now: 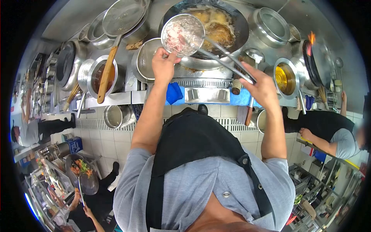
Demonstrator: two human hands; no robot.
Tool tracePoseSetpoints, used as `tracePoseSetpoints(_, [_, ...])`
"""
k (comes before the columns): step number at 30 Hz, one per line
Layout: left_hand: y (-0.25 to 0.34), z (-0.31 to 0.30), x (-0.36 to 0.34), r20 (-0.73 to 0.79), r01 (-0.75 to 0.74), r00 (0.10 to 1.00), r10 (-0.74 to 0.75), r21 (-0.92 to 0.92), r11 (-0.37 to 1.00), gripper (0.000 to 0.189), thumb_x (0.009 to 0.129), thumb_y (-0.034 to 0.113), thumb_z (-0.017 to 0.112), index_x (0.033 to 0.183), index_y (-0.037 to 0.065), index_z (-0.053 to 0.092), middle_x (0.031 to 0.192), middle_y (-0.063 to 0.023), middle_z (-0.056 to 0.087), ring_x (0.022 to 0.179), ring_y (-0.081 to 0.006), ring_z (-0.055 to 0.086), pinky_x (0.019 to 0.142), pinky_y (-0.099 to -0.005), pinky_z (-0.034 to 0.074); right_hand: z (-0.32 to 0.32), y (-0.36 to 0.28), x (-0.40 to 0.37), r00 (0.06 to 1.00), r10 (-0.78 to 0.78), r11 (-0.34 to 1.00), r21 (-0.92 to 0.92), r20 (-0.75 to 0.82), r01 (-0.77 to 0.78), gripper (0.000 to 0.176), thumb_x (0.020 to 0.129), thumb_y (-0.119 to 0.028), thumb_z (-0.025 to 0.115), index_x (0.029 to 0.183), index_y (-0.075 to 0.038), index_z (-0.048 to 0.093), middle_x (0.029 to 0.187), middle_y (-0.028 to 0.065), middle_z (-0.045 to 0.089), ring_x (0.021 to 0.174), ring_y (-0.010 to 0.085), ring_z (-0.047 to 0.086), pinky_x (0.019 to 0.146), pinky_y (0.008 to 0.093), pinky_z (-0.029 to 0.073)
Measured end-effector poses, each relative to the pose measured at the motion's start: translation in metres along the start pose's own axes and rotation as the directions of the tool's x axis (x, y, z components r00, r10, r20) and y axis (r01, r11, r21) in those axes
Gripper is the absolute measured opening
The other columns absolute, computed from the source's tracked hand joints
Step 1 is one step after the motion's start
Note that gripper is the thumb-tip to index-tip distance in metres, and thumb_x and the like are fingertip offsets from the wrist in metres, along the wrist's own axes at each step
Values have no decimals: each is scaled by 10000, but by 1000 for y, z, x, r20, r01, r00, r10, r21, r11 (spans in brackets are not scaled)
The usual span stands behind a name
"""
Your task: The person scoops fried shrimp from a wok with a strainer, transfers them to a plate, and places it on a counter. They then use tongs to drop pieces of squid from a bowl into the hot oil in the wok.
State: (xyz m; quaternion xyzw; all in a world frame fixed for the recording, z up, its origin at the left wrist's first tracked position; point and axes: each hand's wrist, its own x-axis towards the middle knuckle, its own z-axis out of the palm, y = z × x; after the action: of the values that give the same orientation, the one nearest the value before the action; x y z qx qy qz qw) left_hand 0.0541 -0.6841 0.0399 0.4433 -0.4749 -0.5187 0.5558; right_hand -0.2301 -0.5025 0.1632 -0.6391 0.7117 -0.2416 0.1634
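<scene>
My left hand (163,65) grips the near-left rim of a round metal bowl (202,35), thumb and fingers closed on it. Pale pink raw meat pieces (177,38) lie in the bowl in some wet liquid. My right hand (261,84) is wrapped round a pair of long metal tongs (232,63), whose arms stretch toward the bowl's right rim. The bowl overlaps the left side of a large dark wok (243,29) in this view. Bubbling golden oil (220,33) fills the wok, with browned food in it.
Left of the wok stand a pot of brown liquid (99,84) and a wood-handled strainer (124,17). A ladle (254,55) and a pot of yellow oil (285,79) are at right. A flame (311,38) rises farther right. Other people work at both sides (328,133).
</scene>
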Motion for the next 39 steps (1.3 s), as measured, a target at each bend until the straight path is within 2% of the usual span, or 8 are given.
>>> tracePoseSetpoints(1, [-5, 2, 1, 26, -23, 999, 23, 6, 1000, 234, 906, -19, 683, 792, 8, 481, 874, -154, 684, 719, -214, 740, 552, -292, 579, 13, 5, 5, 997, -83, 995, -54, 3, 83, 490, 886, -245, 762, 1350, -131, 652, 1101, 211, 718, 990, 348, 715, 851, 394, 548])
tracePoseSetpoints(2, [-7, 3, 1, 50, -46, 998, 46, 12, 999, 232, 907, -18, 681, 790, 8, 483, 865, -152, 685, 717, -213, 740, 544, -291, 575, 12, -15, 9, 977, 137, 983, 104, 161, -155, 460, 900, -228, 745, 1340, -128, 657, 1075, 200, 721, 961, 358, 715, 845, 404, 545])
tracePoseSetpoints(12, [-20, -33, 21, -171, 107, 980, -104, 10, 994, 177, 858, -65, 654, 791, 14, 512, 884, -172, 686, 728, -218, 734, 569, -294, 618, 11, 63, -19, 991, 133, 960, 245, 9, -131, 472, 888, -201, 748, 1345, -125, 657, 1158, 217, 718, 1032, 340, 716, 909, 379, 533])
tracePoseSetpoints(17, [-9, -26, 11, -124, 59, 990, -68, -72, 996, 182, 869, -68, 659, 795, 10, 513, 910, -162, 678, 752, -214, 726, 599, -291, 635, 17, 73, 0, 959, 281, 950, -137, -28, -282, 519, 858, -259, 776, 1347, -129, 662, 1160, 186, 734, 1022, 313, 727, 900, 366, 539])
tracePoseSetpoints(22, [-10, -20, 9, -82, 62, 994, -66, -51, 997, 198, 883, -55, 666, 801, 13, 499, 896, -147, 673, 743, -203, 722, 600, -286, 632, 3, 43, -8, 957, 273, 961, 78, -100, -266, 523, 859, -249, 783, 1354, -132, 659, 1201, 183, 722, 1072, 312, 718, 925, 359, 534])
tracePoseSetpoints(24, [-6, -14, 7, -49, 53, 997, -57, -71, 996, 213, 892, -42, 669, 800, 18, 487, 878, -139, 670, 719, -199, 723, 588, -283, 622, 2, 25, -10, 987, 75, 990, 133, -142, -56, 524, 862, -240, 783, 1358, -127, 656, 1250, 188, 702, 1101, 304, 709, 950, 350, 527])
tracePoseSetpoints(31, [-4, 4, 1, 63, 46, 997, -44, -36, 998, 229, 905, -24, 667, 794, 25, 473, 844, -132, 674, 683, -184, 725, 542, -270, 574, 27, -14, 1, 989, 109, 981, 149, 101, -124, 432, 895, -222, 743, 1307, -114, 677, 1198, 194, 701, 994, 363, 703, 852, 382, 541])
tracePoseSetpoints(39, [-15, -42, 16, -174, 90, 981, -90, -10, 996, 149, 864, -73, 636, 803, -4, 519, 857, -144, 664, 696, -204, 716, 572, -282, 627, 25, 64, 4, 995, 98, 975, 204, -21, -92, 471, 888, -226, 761, 1331, -98, 665, 1209, 203, 711, 1084, 299, 718, 951, 350, 524])
